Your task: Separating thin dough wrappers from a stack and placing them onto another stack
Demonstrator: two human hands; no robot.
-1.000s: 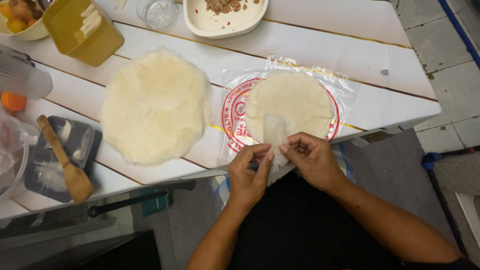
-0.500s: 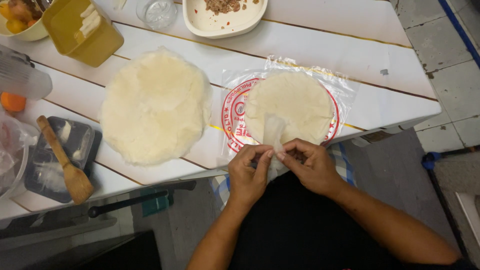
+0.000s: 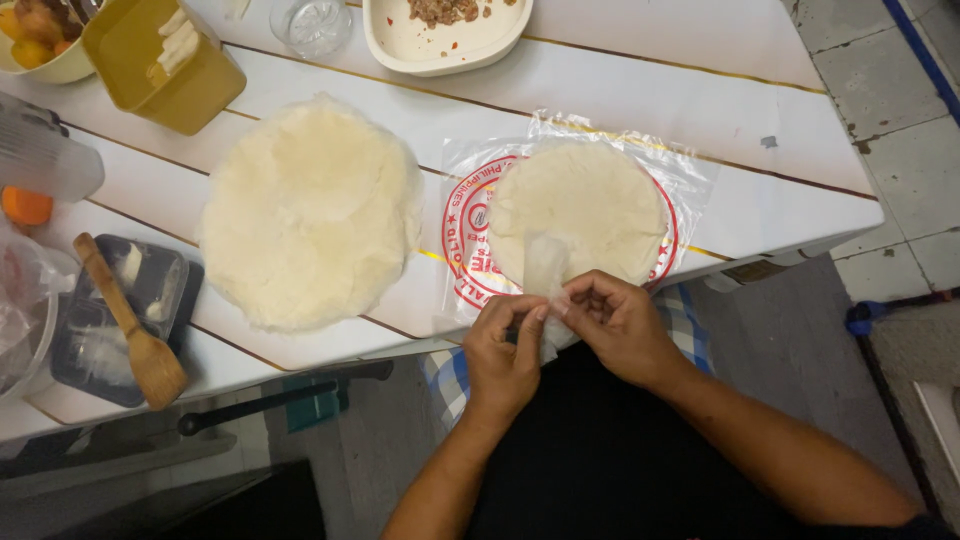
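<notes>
A white plank counter (image 3: pixel 640 80) stands over a grey tiled floor, seen from above. At its near edge the left hand (image 3: pixel 505 350) and right hand (image 3: pixel 620 325) meet, fingertips pinched together on the lower end of a thin, translucent wrapper sheet (image 3: pixel 546 265). Each grip is closed on that sheet: the left thumb and forefinger from one side, the right from the other. The sheet rises from between the fingertips and lies back over the stack of round wrappers (image 3: pixel 580 212), which rests on its clear plastic bag (image 3: pixel 690 170) printed with a red ring, just beyond the hands. To the left, well apart from the hands, lies a larger pale pile of separated wrappers (image 3: pixel 310 215). Farther off sit a white dish (image 3: pixel 400 45) with some filling, a yellow container (image 3: pixel 160 70), a glass (image 3: pixel 312 22), and a wooden spatula (image 3: pixel 130 325) resting on a black tray (image 3: pixel 75 345).
</notes>
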